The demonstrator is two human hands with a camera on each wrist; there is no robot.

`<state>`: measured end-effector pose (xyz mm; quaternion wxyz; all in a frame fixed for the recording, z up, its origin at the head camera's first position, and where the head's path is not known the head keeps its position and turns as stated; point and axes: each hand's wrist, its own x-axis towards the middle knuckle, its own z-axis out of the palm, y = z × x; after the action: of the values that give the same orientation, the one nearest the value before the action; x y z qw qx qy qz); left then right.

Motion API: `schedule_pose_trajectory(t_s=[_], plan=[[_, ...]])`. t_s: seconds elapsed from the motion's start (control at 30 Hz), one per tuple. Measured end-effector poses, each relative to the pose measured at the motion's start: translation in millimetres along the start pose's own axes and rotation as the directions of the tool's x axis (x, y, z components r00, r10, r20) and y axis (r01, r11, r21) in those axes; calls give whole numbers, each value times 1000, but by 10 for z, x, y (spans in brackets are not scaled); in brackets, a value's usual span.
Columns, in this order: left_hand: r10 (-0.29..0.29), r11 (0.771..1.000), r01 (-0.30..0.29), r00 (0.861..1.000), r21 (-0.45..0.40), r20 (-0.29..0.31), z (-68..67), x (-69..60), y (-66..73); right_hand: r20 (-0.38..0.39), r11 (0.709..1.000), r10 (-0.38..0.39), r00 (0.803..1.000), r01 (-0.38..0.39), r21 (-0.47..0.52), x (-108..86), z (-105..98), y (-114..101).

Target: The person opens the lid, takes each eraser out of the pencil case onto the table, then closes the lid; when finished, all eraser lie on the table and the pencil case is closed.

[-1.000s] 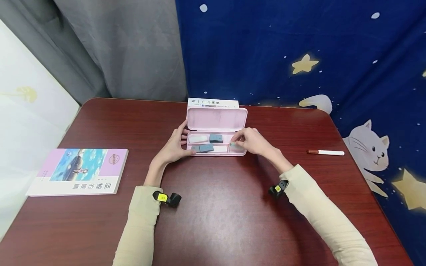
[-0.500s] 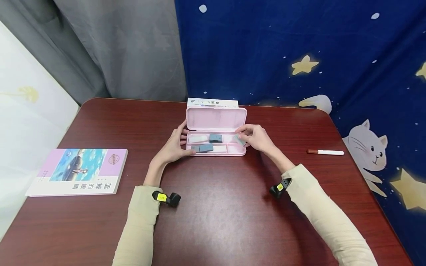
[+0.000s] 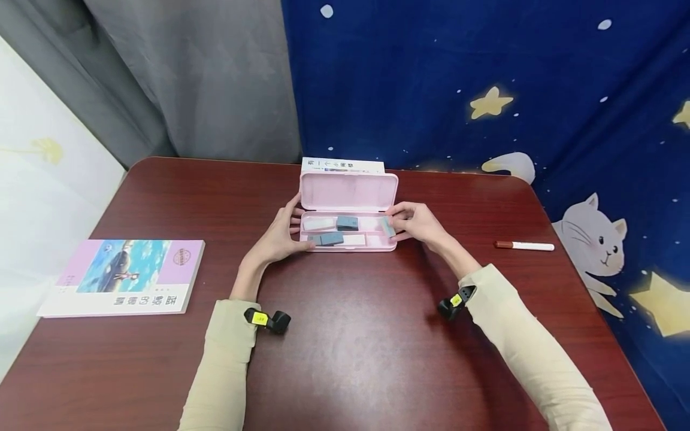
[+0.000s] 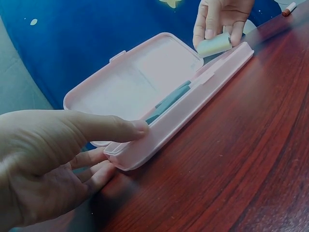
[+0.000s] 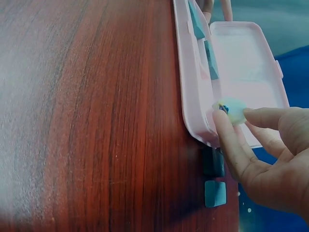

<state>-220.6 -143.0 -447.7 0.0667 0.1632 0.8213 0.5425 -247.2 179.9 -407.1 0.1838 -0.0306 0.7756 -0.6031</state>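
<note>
Pale green block (image 3: 387, 227), pinched between thumb and fingertips of the right hand (image 3: 416, 222), just over the right end of the open pink case (image 3: 377, 242); contact with the case, impossible to tell. Long axis from eleven to five o'clock in the head view, from eight to two in the left wrist view. Blue and yellow marking on one end, visible only in the right wrist view; likewise two dark teal blocks (image 5: 215, 194) on the table (image 3: 366, 335) past that end of the case. Inside, back row: white block (image 3: 320, 224), dark teal block (image 3: 347, 223). Front row: teal piece (image 3: 330, 239), white piece (image 3: 354, 240). Lid (image 3: 347, 193) raised toward twelve. At the case's nine o'clock end, clasped between thumb and fingers of the left hand (image 3: 276, 237). Farther out: brown-capped marker (image 3: 530, 246) toward three, picture book (image 3: 124, 267) between eight and nine.
</note>
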Motion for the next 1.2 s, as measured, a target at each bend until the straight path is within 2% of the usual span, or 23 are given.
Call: schedule_pose_trajectory(t_s=[0.27,0.5,0.83,0.97,1.2], plan=[[7,1000,-7,1000,4,10,15,24,-19,-55,1000,25,998,-24,7,-34,-65,-11],[19,1000,-19,1000,-6,0,0,11,-19,-56,998,45,997,-42,48,-35,-163,-18],[19,1000,-19,1000,18,14,-25,10,-17,-166,994,94,982,-84,71,-31,-334,65],[25,1000,-26,1000,13,18,-24,2,-40,-179,992,118,977,-106,73,-46,-378,112],[24,1000,-24,999,5,21,-8,5,-34,-215,988,108,971,-81,130,-71,-512,205]])
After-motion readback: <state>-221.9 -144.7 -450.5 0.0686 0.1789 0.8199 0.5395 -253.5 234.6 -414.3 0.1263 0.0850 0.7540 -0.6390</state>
